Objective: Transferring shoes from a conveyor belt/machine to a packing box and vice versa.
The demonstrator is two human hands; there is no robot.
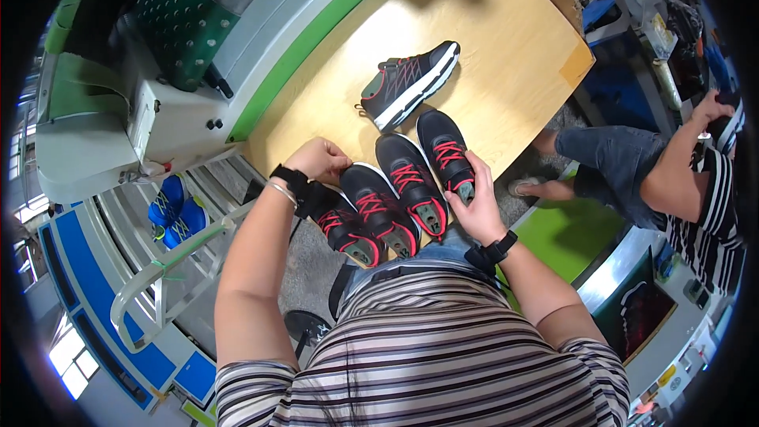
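Several black shoes with red laces stand side by side near my body at the wooden table's (506,55) near edge, toes pointing away. My right hand (481,209) grips the rightmost shoe (447,150) at its heel, thumb by the collar. Fingers curled together, my left hand (318,160) is at the toe of a black shoe (368,190) on the left; what its fingertips pinch, if anything, is hidden. My left wrist partly covers the leftmost shoe (340,225). Farther out, another black shoe (411,83) with a white sole lies tipped on its side.
A white machine with a green edge (316,28) borders the table's left side. Blue shoes (180,213) rest on a metal rack (213,237) at left. Another person (672,174) sits at the right beside a green surface (573,229). A dark stool base (304,324) stands below.
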